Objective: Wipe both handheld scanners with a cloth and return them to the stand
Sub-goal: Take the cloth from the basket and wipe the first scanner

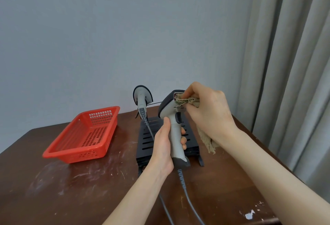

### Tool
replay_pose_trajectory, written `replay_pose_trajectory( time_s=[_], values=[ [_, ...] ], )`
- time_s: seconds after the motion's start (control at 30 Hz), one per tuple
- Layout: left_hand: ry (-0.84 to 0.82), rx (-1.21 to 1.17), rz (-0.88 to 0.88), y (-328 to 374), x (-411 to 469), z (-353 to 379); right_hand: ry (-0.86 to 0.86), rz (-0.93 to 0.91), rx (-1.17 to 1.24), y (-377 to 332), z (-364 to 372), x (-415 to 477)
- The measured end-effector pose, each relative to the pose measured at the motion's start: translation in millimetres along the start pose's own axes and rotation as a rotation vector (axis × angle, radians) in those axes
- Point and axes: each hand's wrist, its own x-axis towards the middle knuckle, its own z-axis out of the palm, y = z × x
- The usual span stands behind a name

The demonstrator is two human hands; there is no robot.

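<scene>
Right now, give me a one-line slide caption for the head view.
Left hand holds a grey corded handheld scanner upright; right hand presses a beige cloth to its head.

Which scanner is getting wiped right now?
The nearer scanner, gripped by the left hand while the right hand presses the cloth on its head. The other scanner stands farther back, untouched.

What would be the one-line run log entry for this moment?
step: wiping | left hand: grips scanner handle | right hand: pinches cloth on scanner head | other scanner: far end of stand
</scene>
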Motion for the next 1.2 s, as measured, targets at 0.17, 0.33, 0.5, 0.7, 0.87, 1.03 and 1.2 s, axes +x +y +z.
replay_pose_trajectory(
  time_s=[0.17, 0.33, 0.5, 0.7, 0.87, 1.03, 1.2],
  values=[
    [0.010, 0.031, 0.028, 0.7, 0.2, -1.1, -0.041, -0.017, 0.029, 4.7, -0.2, 2.2],
    [0.030, 0.033, 0.026, -1.2, 0.7, -4.7, -0.082, 0.049, -0.137, 14.6, 1.0, 5.0],
    [0.027, 0.048, 0.029, -0.7, 2.0, -3.5, -0.058, 0.096, 0.151, 0.2, -1.2, 8.5],
    [0.041, 0.020, -0.039, -1.8, 2.5, -6.0, -0.174, 0.089, -0.171, 12.6, -6.6, 8.2],
    [0.014, -0.055, -0.084, 1.1, 3.2, -7.6, 0.002, 0.126, -0.128, 20.4, -14.5, 14.1],
    [-0.007, -0.047, -0.075, 3.0, 0.9, -6.7, -0.030, 0.262, -0.008, 30.0, -14.0, 6.4],
    [-0.001, -0.036, -0.059, 3.9, -0.7, -5.0, 0.056, 0.088, 0.050, 12.2, -11.7, 4.8]
  ],
)
